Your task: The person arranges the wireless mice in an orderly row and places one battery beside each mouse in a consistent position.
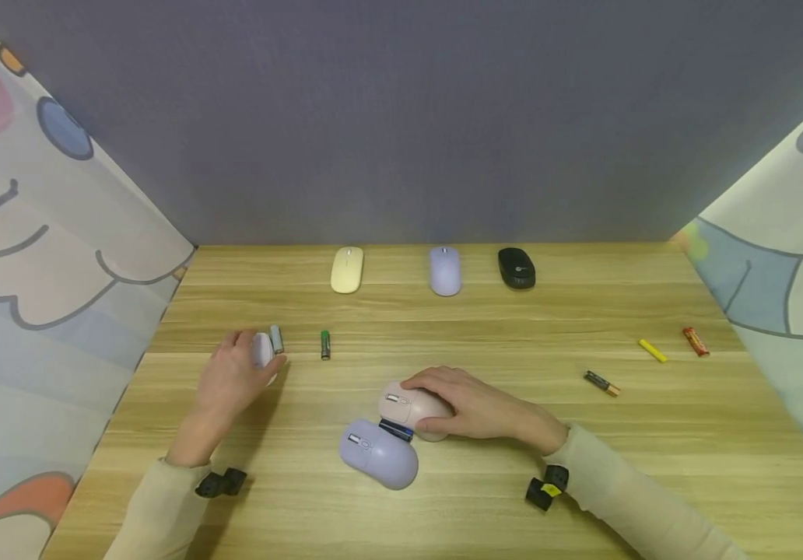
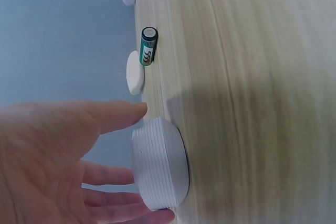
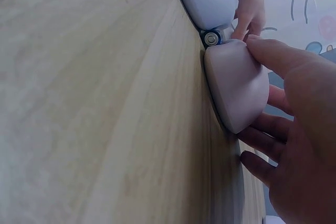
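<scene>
My left hand point(image 1: 229, 377) reaches around a white mouse point(image 2: 160, 163) with a ribbed side. The thumb is straight at one end of the mouse, and the fingers stretch behind it. Close by lies a grey battery point(image 1: 276, 339). My right hand point(image 1: 478, 404) grips a pale pink mouse point(image 3: 239, 82), thumb on one side and fingers on the other. Between that mouse and a lavender mouse point(image 1: 379, 453) lies a dark blue battery point(image 1: 396, 431). All of these are on the wooden table.
Along the back stand a yellow mouse point(image 1: 348, 270), a slim lavender mouse point(image 1: 445, 271) and a black mouse point(image 1: 517, 268). A green battery point(image 1: 325, 344) is right of the left hand. On the right lie a black-and-copper battery point(image 1: 602, 383), a yellow stick point(image 1: 652, 351) and a red battery-like piece point(image 1: 696, 341).
</scene>
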Available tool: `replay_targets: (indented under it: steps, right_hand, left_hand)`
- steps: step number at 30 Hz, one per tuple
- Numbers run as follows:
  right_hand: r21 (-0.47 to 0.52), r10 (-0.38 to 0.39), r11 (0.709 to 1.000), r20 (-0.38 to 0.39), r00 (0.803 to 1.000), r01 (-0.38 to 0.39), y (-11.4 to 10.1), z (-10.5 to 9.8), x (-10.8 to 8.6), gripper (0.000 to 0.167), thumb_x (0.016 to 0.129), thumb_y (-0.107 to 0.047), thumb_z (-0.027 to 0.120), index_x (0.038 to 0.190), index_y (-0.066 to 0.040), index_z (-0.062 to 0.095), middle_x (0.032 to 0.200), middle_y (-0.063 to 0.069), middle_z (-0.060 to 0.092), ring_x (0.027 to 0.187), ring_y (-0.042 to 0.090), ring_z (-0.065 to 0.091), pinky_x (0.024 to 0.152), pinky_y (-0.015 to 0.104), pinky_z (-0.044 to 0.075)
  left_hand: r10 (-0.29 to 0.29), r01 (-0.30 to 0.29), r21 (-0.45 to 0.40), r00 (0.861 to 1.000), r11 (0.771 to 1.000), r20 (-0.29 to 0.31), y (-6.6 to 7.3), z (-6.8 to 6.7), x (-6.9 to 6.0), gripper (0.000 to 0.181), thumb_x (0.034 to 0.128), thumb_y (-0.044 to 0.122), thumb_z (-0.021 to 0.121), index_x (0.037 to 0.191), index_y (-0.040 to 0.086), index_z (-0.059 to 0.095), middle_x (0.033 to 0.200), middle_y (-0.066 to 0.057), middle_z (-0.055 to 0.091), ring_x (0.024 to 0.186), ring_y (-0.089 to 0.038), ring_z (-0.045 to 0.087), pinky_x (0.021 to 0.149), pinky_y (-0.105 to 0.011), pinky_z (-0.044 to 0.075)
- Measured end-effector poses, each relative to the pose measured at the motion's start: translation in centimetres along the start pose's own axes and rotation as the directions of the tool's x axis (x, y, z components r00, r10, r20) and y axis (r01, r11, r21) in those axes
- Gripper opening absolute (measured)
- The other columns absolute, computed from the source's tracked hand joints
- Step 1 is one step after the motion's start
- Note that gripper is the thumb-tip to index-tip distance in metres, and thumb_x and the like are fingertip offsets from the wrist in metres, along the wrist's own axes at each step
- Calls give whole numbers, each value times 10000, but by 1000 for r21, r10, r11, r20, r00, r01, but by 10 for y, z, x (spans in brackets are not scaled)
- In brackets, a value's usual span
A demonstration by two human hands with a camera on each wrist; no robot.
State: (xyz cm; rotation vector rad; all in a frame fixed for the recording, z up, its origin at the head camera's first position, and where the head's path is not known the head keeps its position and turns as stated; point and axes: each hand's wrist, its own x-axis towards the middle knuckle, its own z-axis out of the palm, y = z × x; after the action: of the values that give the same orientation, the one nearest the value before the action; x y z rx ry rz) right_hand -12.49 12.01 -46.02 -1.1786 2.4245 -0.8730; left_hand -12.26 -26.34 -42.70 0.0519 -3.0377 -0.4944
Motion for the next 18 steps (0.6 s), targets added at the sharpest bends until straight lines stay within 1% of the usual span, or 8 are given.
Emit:
replay_targets:
  steps: [7,10,14,18]
  right_hand:
    - [-4,-4,1000,-5,1000,4,1,0,0,554,994,-485,660,1470,-228,537,1453,-88,566,1338,130,511,1128,439,437]
    - [-4,-4,1000,-4,1000,4,1,0,0,554,993,-482,663,1469,-225,538,1453,-86,567,1332,131,514,1122,439,441]
    - [-6,-3,1000,-4,1000,3,1,0,0,555,991,-481,668,1468,-228,540,1450,-90,568,1329,128,515,1118,436,442]
    - [-7,-6,1000,-5,1000,6,2,1,0,554,989,-481,670,1466,-232,539,1448,-96,567,1330,124,513,1119,434,442]
  left_hand:
    - [-8,8,-11,1000,1000,19,-2,1,2,663,921,275,761,1323,-190,513,1285,-438,514,926,-496,610,665,-529,581]
    - [-20,20,-17,999,1000,31,-3,1,2,654,921,268,749,1325,-188,512,1292,-448,504,945,-507,600,685,-545,579]
    - [-49,50,-16,997,999,58,-4,1,1,642,933,275,718,1321,-192,509,1256,-460,512,927,-500,602,667,-525,580]
    - [-61,63,-13,995,998,82,-6,0,0,622,941,272,684,1308,-197,504,1190,-451,534,869,-482,623,635,-507,593]
